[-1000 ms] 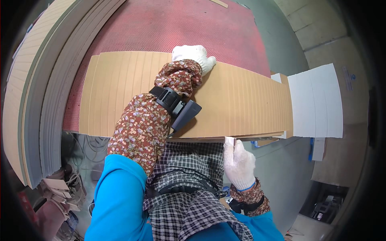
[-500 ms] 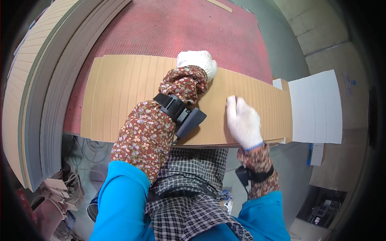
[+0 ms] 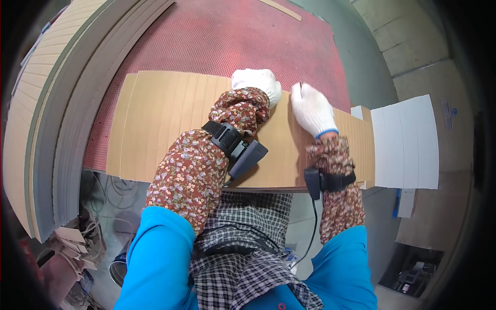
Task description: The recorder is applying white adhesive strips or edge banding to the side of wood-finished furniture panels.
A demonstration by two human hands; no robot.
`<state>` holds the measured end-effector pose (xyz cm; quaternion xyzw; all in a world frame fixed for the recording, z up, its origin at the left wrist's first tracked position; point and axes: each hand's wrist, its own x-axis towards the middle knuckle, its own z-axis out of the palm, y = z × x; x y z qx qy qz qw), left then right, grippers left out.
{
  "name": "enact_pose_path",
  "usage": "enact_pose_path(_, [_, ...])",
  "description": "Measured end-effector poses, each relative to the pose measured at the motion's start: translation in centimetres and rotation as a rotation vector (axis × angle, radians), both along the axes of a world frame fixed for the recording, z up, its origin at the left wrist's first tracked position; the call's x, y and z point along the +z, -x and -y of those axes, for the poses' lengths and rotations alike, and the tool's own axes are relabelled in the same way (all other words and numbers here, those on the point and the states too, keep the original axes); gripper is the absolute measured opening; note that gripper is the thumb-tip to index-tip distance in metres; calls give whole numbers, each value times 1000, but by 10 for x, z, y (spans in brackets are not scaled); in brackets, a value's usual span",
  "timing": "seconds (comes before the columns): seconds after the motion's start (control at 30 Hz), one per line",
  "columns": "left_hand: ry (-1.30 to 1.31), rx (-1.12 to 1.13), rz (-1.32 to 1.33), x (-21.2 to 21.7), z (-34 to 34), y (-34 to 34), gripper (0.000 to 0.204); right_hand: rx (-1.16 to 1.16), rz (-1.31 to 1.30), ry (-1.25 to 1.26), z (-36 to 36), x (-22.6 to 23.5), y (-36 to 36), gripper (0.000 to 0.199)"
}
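Note:
A tan board [image 3: 175,129] with parallel grooves lies across in front of me, a second one beneath it showing at the left end. My left hand [image 3: 256,85], in a white knitted glove, is closed at the board's far edge; its fingers are turned away, hiding whatever they grip. To its right, my right hand [image 3: 313,109], gloved the same way, is closed in a pinch over the board near that far edge. A small dark tip shows at its fingertips, too small to name.
Thick grooved panels [image 3: 49,129] stand stacked at the left. Red mesh-textured covering [image 3: 222,41] spreads beyond the board, with a thin strip [image 3: 281,9] on it. A white grooved sheet [image 3: 405,142] sits at the right end. Scrap pieces [image 3: 72,240] lie low at left.
My right hand has moved away from me across the board, from its near-middle to the far edge, still pinched. My left hand stays closed at almost the same spot.

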<state>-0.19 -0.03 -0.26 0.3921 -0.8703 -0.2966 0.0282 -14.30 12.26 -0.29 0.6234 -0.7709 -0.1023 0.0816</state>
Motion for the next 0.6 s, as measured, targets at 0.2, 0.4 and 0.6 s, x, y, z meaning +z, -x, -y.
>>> enact_pose_path(0.2, [-5,0,15,-4,1,2,49,-212,187,109,-94,12,-82,23])
enact_pose_path(0.4, [-3,11,23,-8,2,3,48,-347,350,110,-192,20,-161,29])
enact_pose_path(0.6, [75,17,-22,15,3,-16,46,-305,301,211,-221,17,-169,20])
